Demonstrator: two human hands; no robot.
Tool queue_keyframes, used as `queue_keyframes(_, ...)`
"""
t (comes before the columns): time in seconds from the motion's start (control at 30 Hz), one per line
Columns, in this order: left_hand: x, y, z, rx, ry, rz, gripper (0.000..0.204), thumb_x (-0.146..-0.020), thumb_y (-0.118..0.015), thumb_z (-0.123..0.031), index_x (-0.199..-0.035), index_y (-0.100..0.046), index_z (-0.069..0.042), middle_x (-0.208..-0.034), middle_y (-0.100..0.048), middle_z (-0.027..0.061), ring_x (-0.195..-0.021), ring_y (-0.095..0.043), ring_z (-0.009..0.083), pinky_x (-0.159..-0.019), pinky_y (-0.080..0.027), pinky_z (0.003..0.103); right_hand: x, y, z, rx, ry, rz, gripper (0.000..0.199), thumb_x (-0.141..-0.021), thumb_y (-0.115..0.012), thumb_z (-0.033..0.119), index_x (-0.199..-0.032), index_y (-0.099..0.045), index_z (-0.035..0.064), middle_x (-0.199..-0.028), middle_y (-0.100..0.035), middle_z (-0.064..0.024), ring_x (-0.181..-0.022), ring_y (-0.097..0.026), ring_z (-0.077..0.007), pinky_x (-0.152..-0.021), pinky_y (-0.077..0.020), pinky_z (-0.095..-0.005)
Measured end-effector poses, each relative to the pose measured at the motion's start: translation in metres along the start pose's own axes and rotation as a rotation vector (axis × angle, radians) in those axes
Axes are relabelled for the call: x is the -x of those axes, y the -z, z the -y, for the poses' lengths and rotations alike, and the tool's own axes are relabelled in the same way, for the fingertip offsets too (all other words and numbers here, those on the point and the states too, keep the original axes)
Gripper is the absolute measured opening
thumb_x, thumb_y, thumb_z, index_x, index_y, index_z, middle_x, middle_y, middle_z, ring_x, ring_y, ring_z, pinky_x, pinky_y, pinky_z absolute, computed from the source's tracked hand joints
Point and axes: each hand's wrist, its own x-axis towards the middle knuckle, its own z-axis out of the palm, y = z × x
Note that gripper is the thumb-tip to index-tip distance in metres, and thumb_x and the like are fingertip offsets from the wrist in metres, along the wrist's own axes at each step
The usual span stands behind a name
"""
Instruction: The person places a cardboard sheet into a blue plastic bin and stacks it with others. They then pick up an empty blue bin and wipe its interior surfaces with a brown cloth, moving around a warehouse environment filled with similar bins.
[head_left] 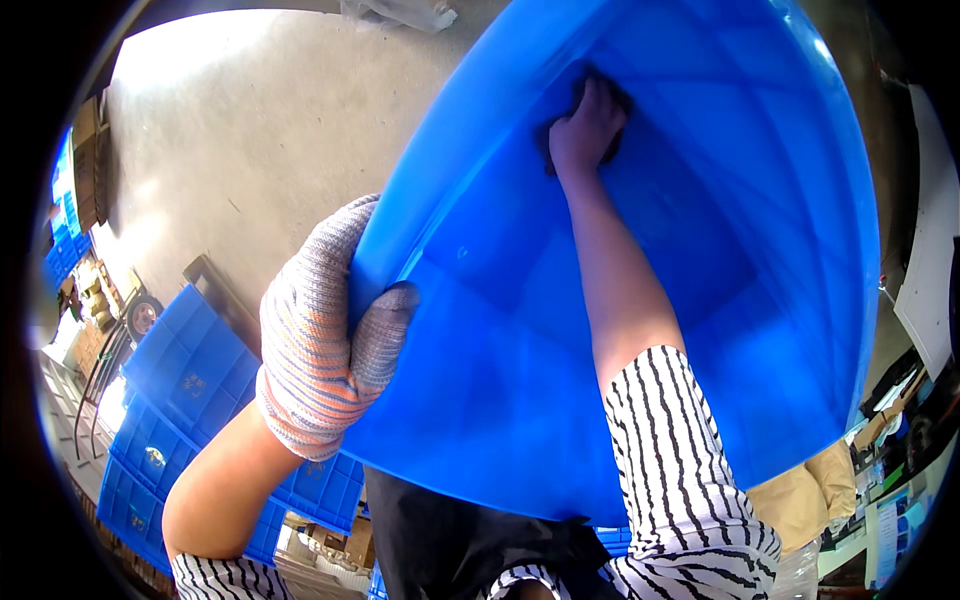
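Observation:
A large blue plastic bin (500, 400) is tipped with its opening toward me and fills the middle and right of the head view. My left hand (325, 320), in a striped knit glove, grips the bin's left rim, thumb inside and fingers over the outer side. Deep inside, my bare right hand (588, 130) presses a dark cloth (618, 104) against the far inner corner. The cloth is bunched under the fingers, and part of it is hidden by the hand.
Blue plastic crates (185, 370) are stacked at the lower left, beside a wheel (143, 316). Concrete floor (260, 130) stretches behind the bin. Clear plastic wrap (400, 12) lies at the top edge. A tan sack (815, 490) stands at the lower right.

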Motion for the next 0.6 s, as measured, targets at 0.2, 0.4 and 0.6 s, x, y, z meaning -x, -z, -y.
queue_keyframes(0.2,-0.001,-0.001,0.006,0.016,-0.025,-0.026,0.039,-0.081,-0.065,-0.016,-0.115,-0.051,0.0,-0.102,-0.061,0.0193,-0.087,-0.063,0.0332,-0.08,-0.049,0.035,0.005,-0.003,0.021,0.072,0.099,0.24,0.051,-0.074,-0.056,0.006,-0.125,-0.047,0.0042,-0.134,-0.043,-0.014,-0.117,-0.039,-0.0382,-0.097,-0.0366,-0.0455)
queue_keyframes(0.4,-0.003,-0.001,-0.001,0.032,-0.075,-0.067,0.036,-0.081,-0.065,-0.012,-0.113,-0.052,-0.002,-0.093,-0.062,0.0165,-0.08,-0.063,0.0312,-0.073,-0.051,0.034,0.175,0.01,0.053,0.188,0.501,0.771,0.04,-0.083,-0.049,0.015,-0.123,-0.05,0.0141,-0.133,-0.042,-0.0063,-0.119,-0.039,-0.0244,-0.09,-0.0409,-0.0456)
queue_keyframes(0.6,0.007,-0.001,0.004,0.038,0.033,-0.09,0.036,-0.081,-0.067,-0.016,-0.111,-0.055,-0.002,-0.085,-0.063,0.0156,-0.075,-0.064,0.029,-0.07,-0.051,0.033,0.128,0.037,0.03,0.199,0.651,0.859,0.032,-0.084,-0.047,0.016,-0.114,-0.058,0.0216,-0.113,-0.059,-0.0022,-0.106,-0.054,-0.0236,-0.086,-0.044,-0.0448)
